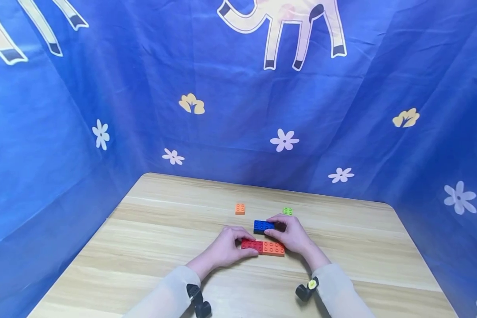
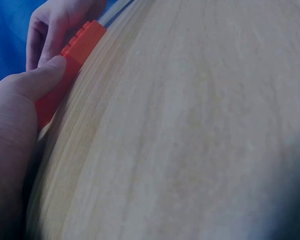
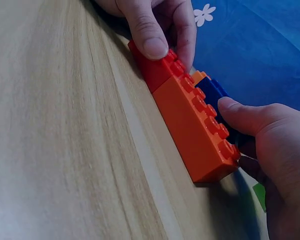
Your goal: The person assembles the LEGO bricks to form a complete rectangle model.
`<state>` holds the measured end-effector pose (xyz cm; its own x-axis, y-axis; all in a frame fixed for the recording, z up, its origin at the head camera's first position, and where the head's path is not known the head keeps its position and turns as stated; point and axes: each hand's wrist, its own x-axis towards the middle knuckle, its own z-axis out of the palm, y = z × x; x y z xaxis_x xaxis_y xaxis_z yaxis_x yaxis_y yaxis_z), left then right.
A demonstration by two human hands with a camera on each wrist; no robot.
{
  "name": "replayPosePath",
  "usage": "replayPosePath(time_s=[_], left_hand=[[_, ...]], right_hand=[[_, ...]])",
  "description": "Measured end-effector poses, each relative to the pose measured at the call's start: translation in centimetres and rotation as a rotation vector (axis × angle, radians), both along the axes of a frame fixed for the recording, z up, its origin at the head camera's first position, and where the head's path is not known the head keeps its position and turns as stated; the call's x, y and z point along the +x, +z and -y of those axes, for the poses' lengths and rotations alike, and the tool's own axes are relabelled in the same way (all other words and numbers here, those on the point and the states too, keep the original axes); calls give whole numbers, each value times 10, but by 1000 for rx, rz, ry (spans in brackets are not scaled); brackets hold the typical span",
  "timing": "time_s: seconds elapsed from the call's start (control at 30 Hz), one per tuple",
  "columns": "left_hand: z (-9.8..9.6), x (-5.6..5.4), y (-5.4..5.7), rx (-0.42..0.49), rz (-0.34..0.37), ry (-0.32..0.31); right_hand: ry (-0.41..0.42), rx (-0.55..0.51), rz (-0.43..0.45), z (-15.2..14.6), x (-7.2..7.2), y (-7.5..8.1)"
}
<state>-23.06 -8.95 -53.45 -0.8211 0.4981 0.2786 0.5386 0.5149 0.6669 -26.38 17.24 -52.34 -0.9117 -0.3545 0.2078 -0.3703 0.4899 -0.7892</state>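
Observation:
My left hand (image 1: 227,247) grips a red building brick (image 1: 252,245) between thumb and fingers. An orange brick (image 1: 274,248) of the same size stands end to end with the red one, studs up on the table. Just behind this row, my right hand (image 1: 290,233) pinches a dark blue brick (image 1: 263,227) at its right end, thumb on the near side and fingers on the far side. In the right wrist view the blue brick (image 3: 212,92) shows partly behind the orange brick (image 3: 190,130), and the right thumb touches it.
A small orange brick (image 1: 240,209) stands farther back on the wooden table (image 1: 175,212). A small light green brick (image 1: 288,211) sits just beyond my right fingers. A blue patterned cloth (image 1: 230,132) hangs around the table's back and sides.

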Motion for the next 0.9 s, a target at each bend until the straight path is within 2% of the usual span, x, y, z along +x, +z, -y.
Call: replayPosePath(time_s=[0.27, 0.6, 0.9], left_hand=[[1, 0, -1, -4, 0, 10], [1, -2, -4, 1, -13, -3], [1, -2, -3, 5, -12, 4]], right_hand=[[18, -19, -1, -1, 6, 6], [63, -97, 9, -2, 18, 12], [58, -84, 18, -5, 30, 19]])
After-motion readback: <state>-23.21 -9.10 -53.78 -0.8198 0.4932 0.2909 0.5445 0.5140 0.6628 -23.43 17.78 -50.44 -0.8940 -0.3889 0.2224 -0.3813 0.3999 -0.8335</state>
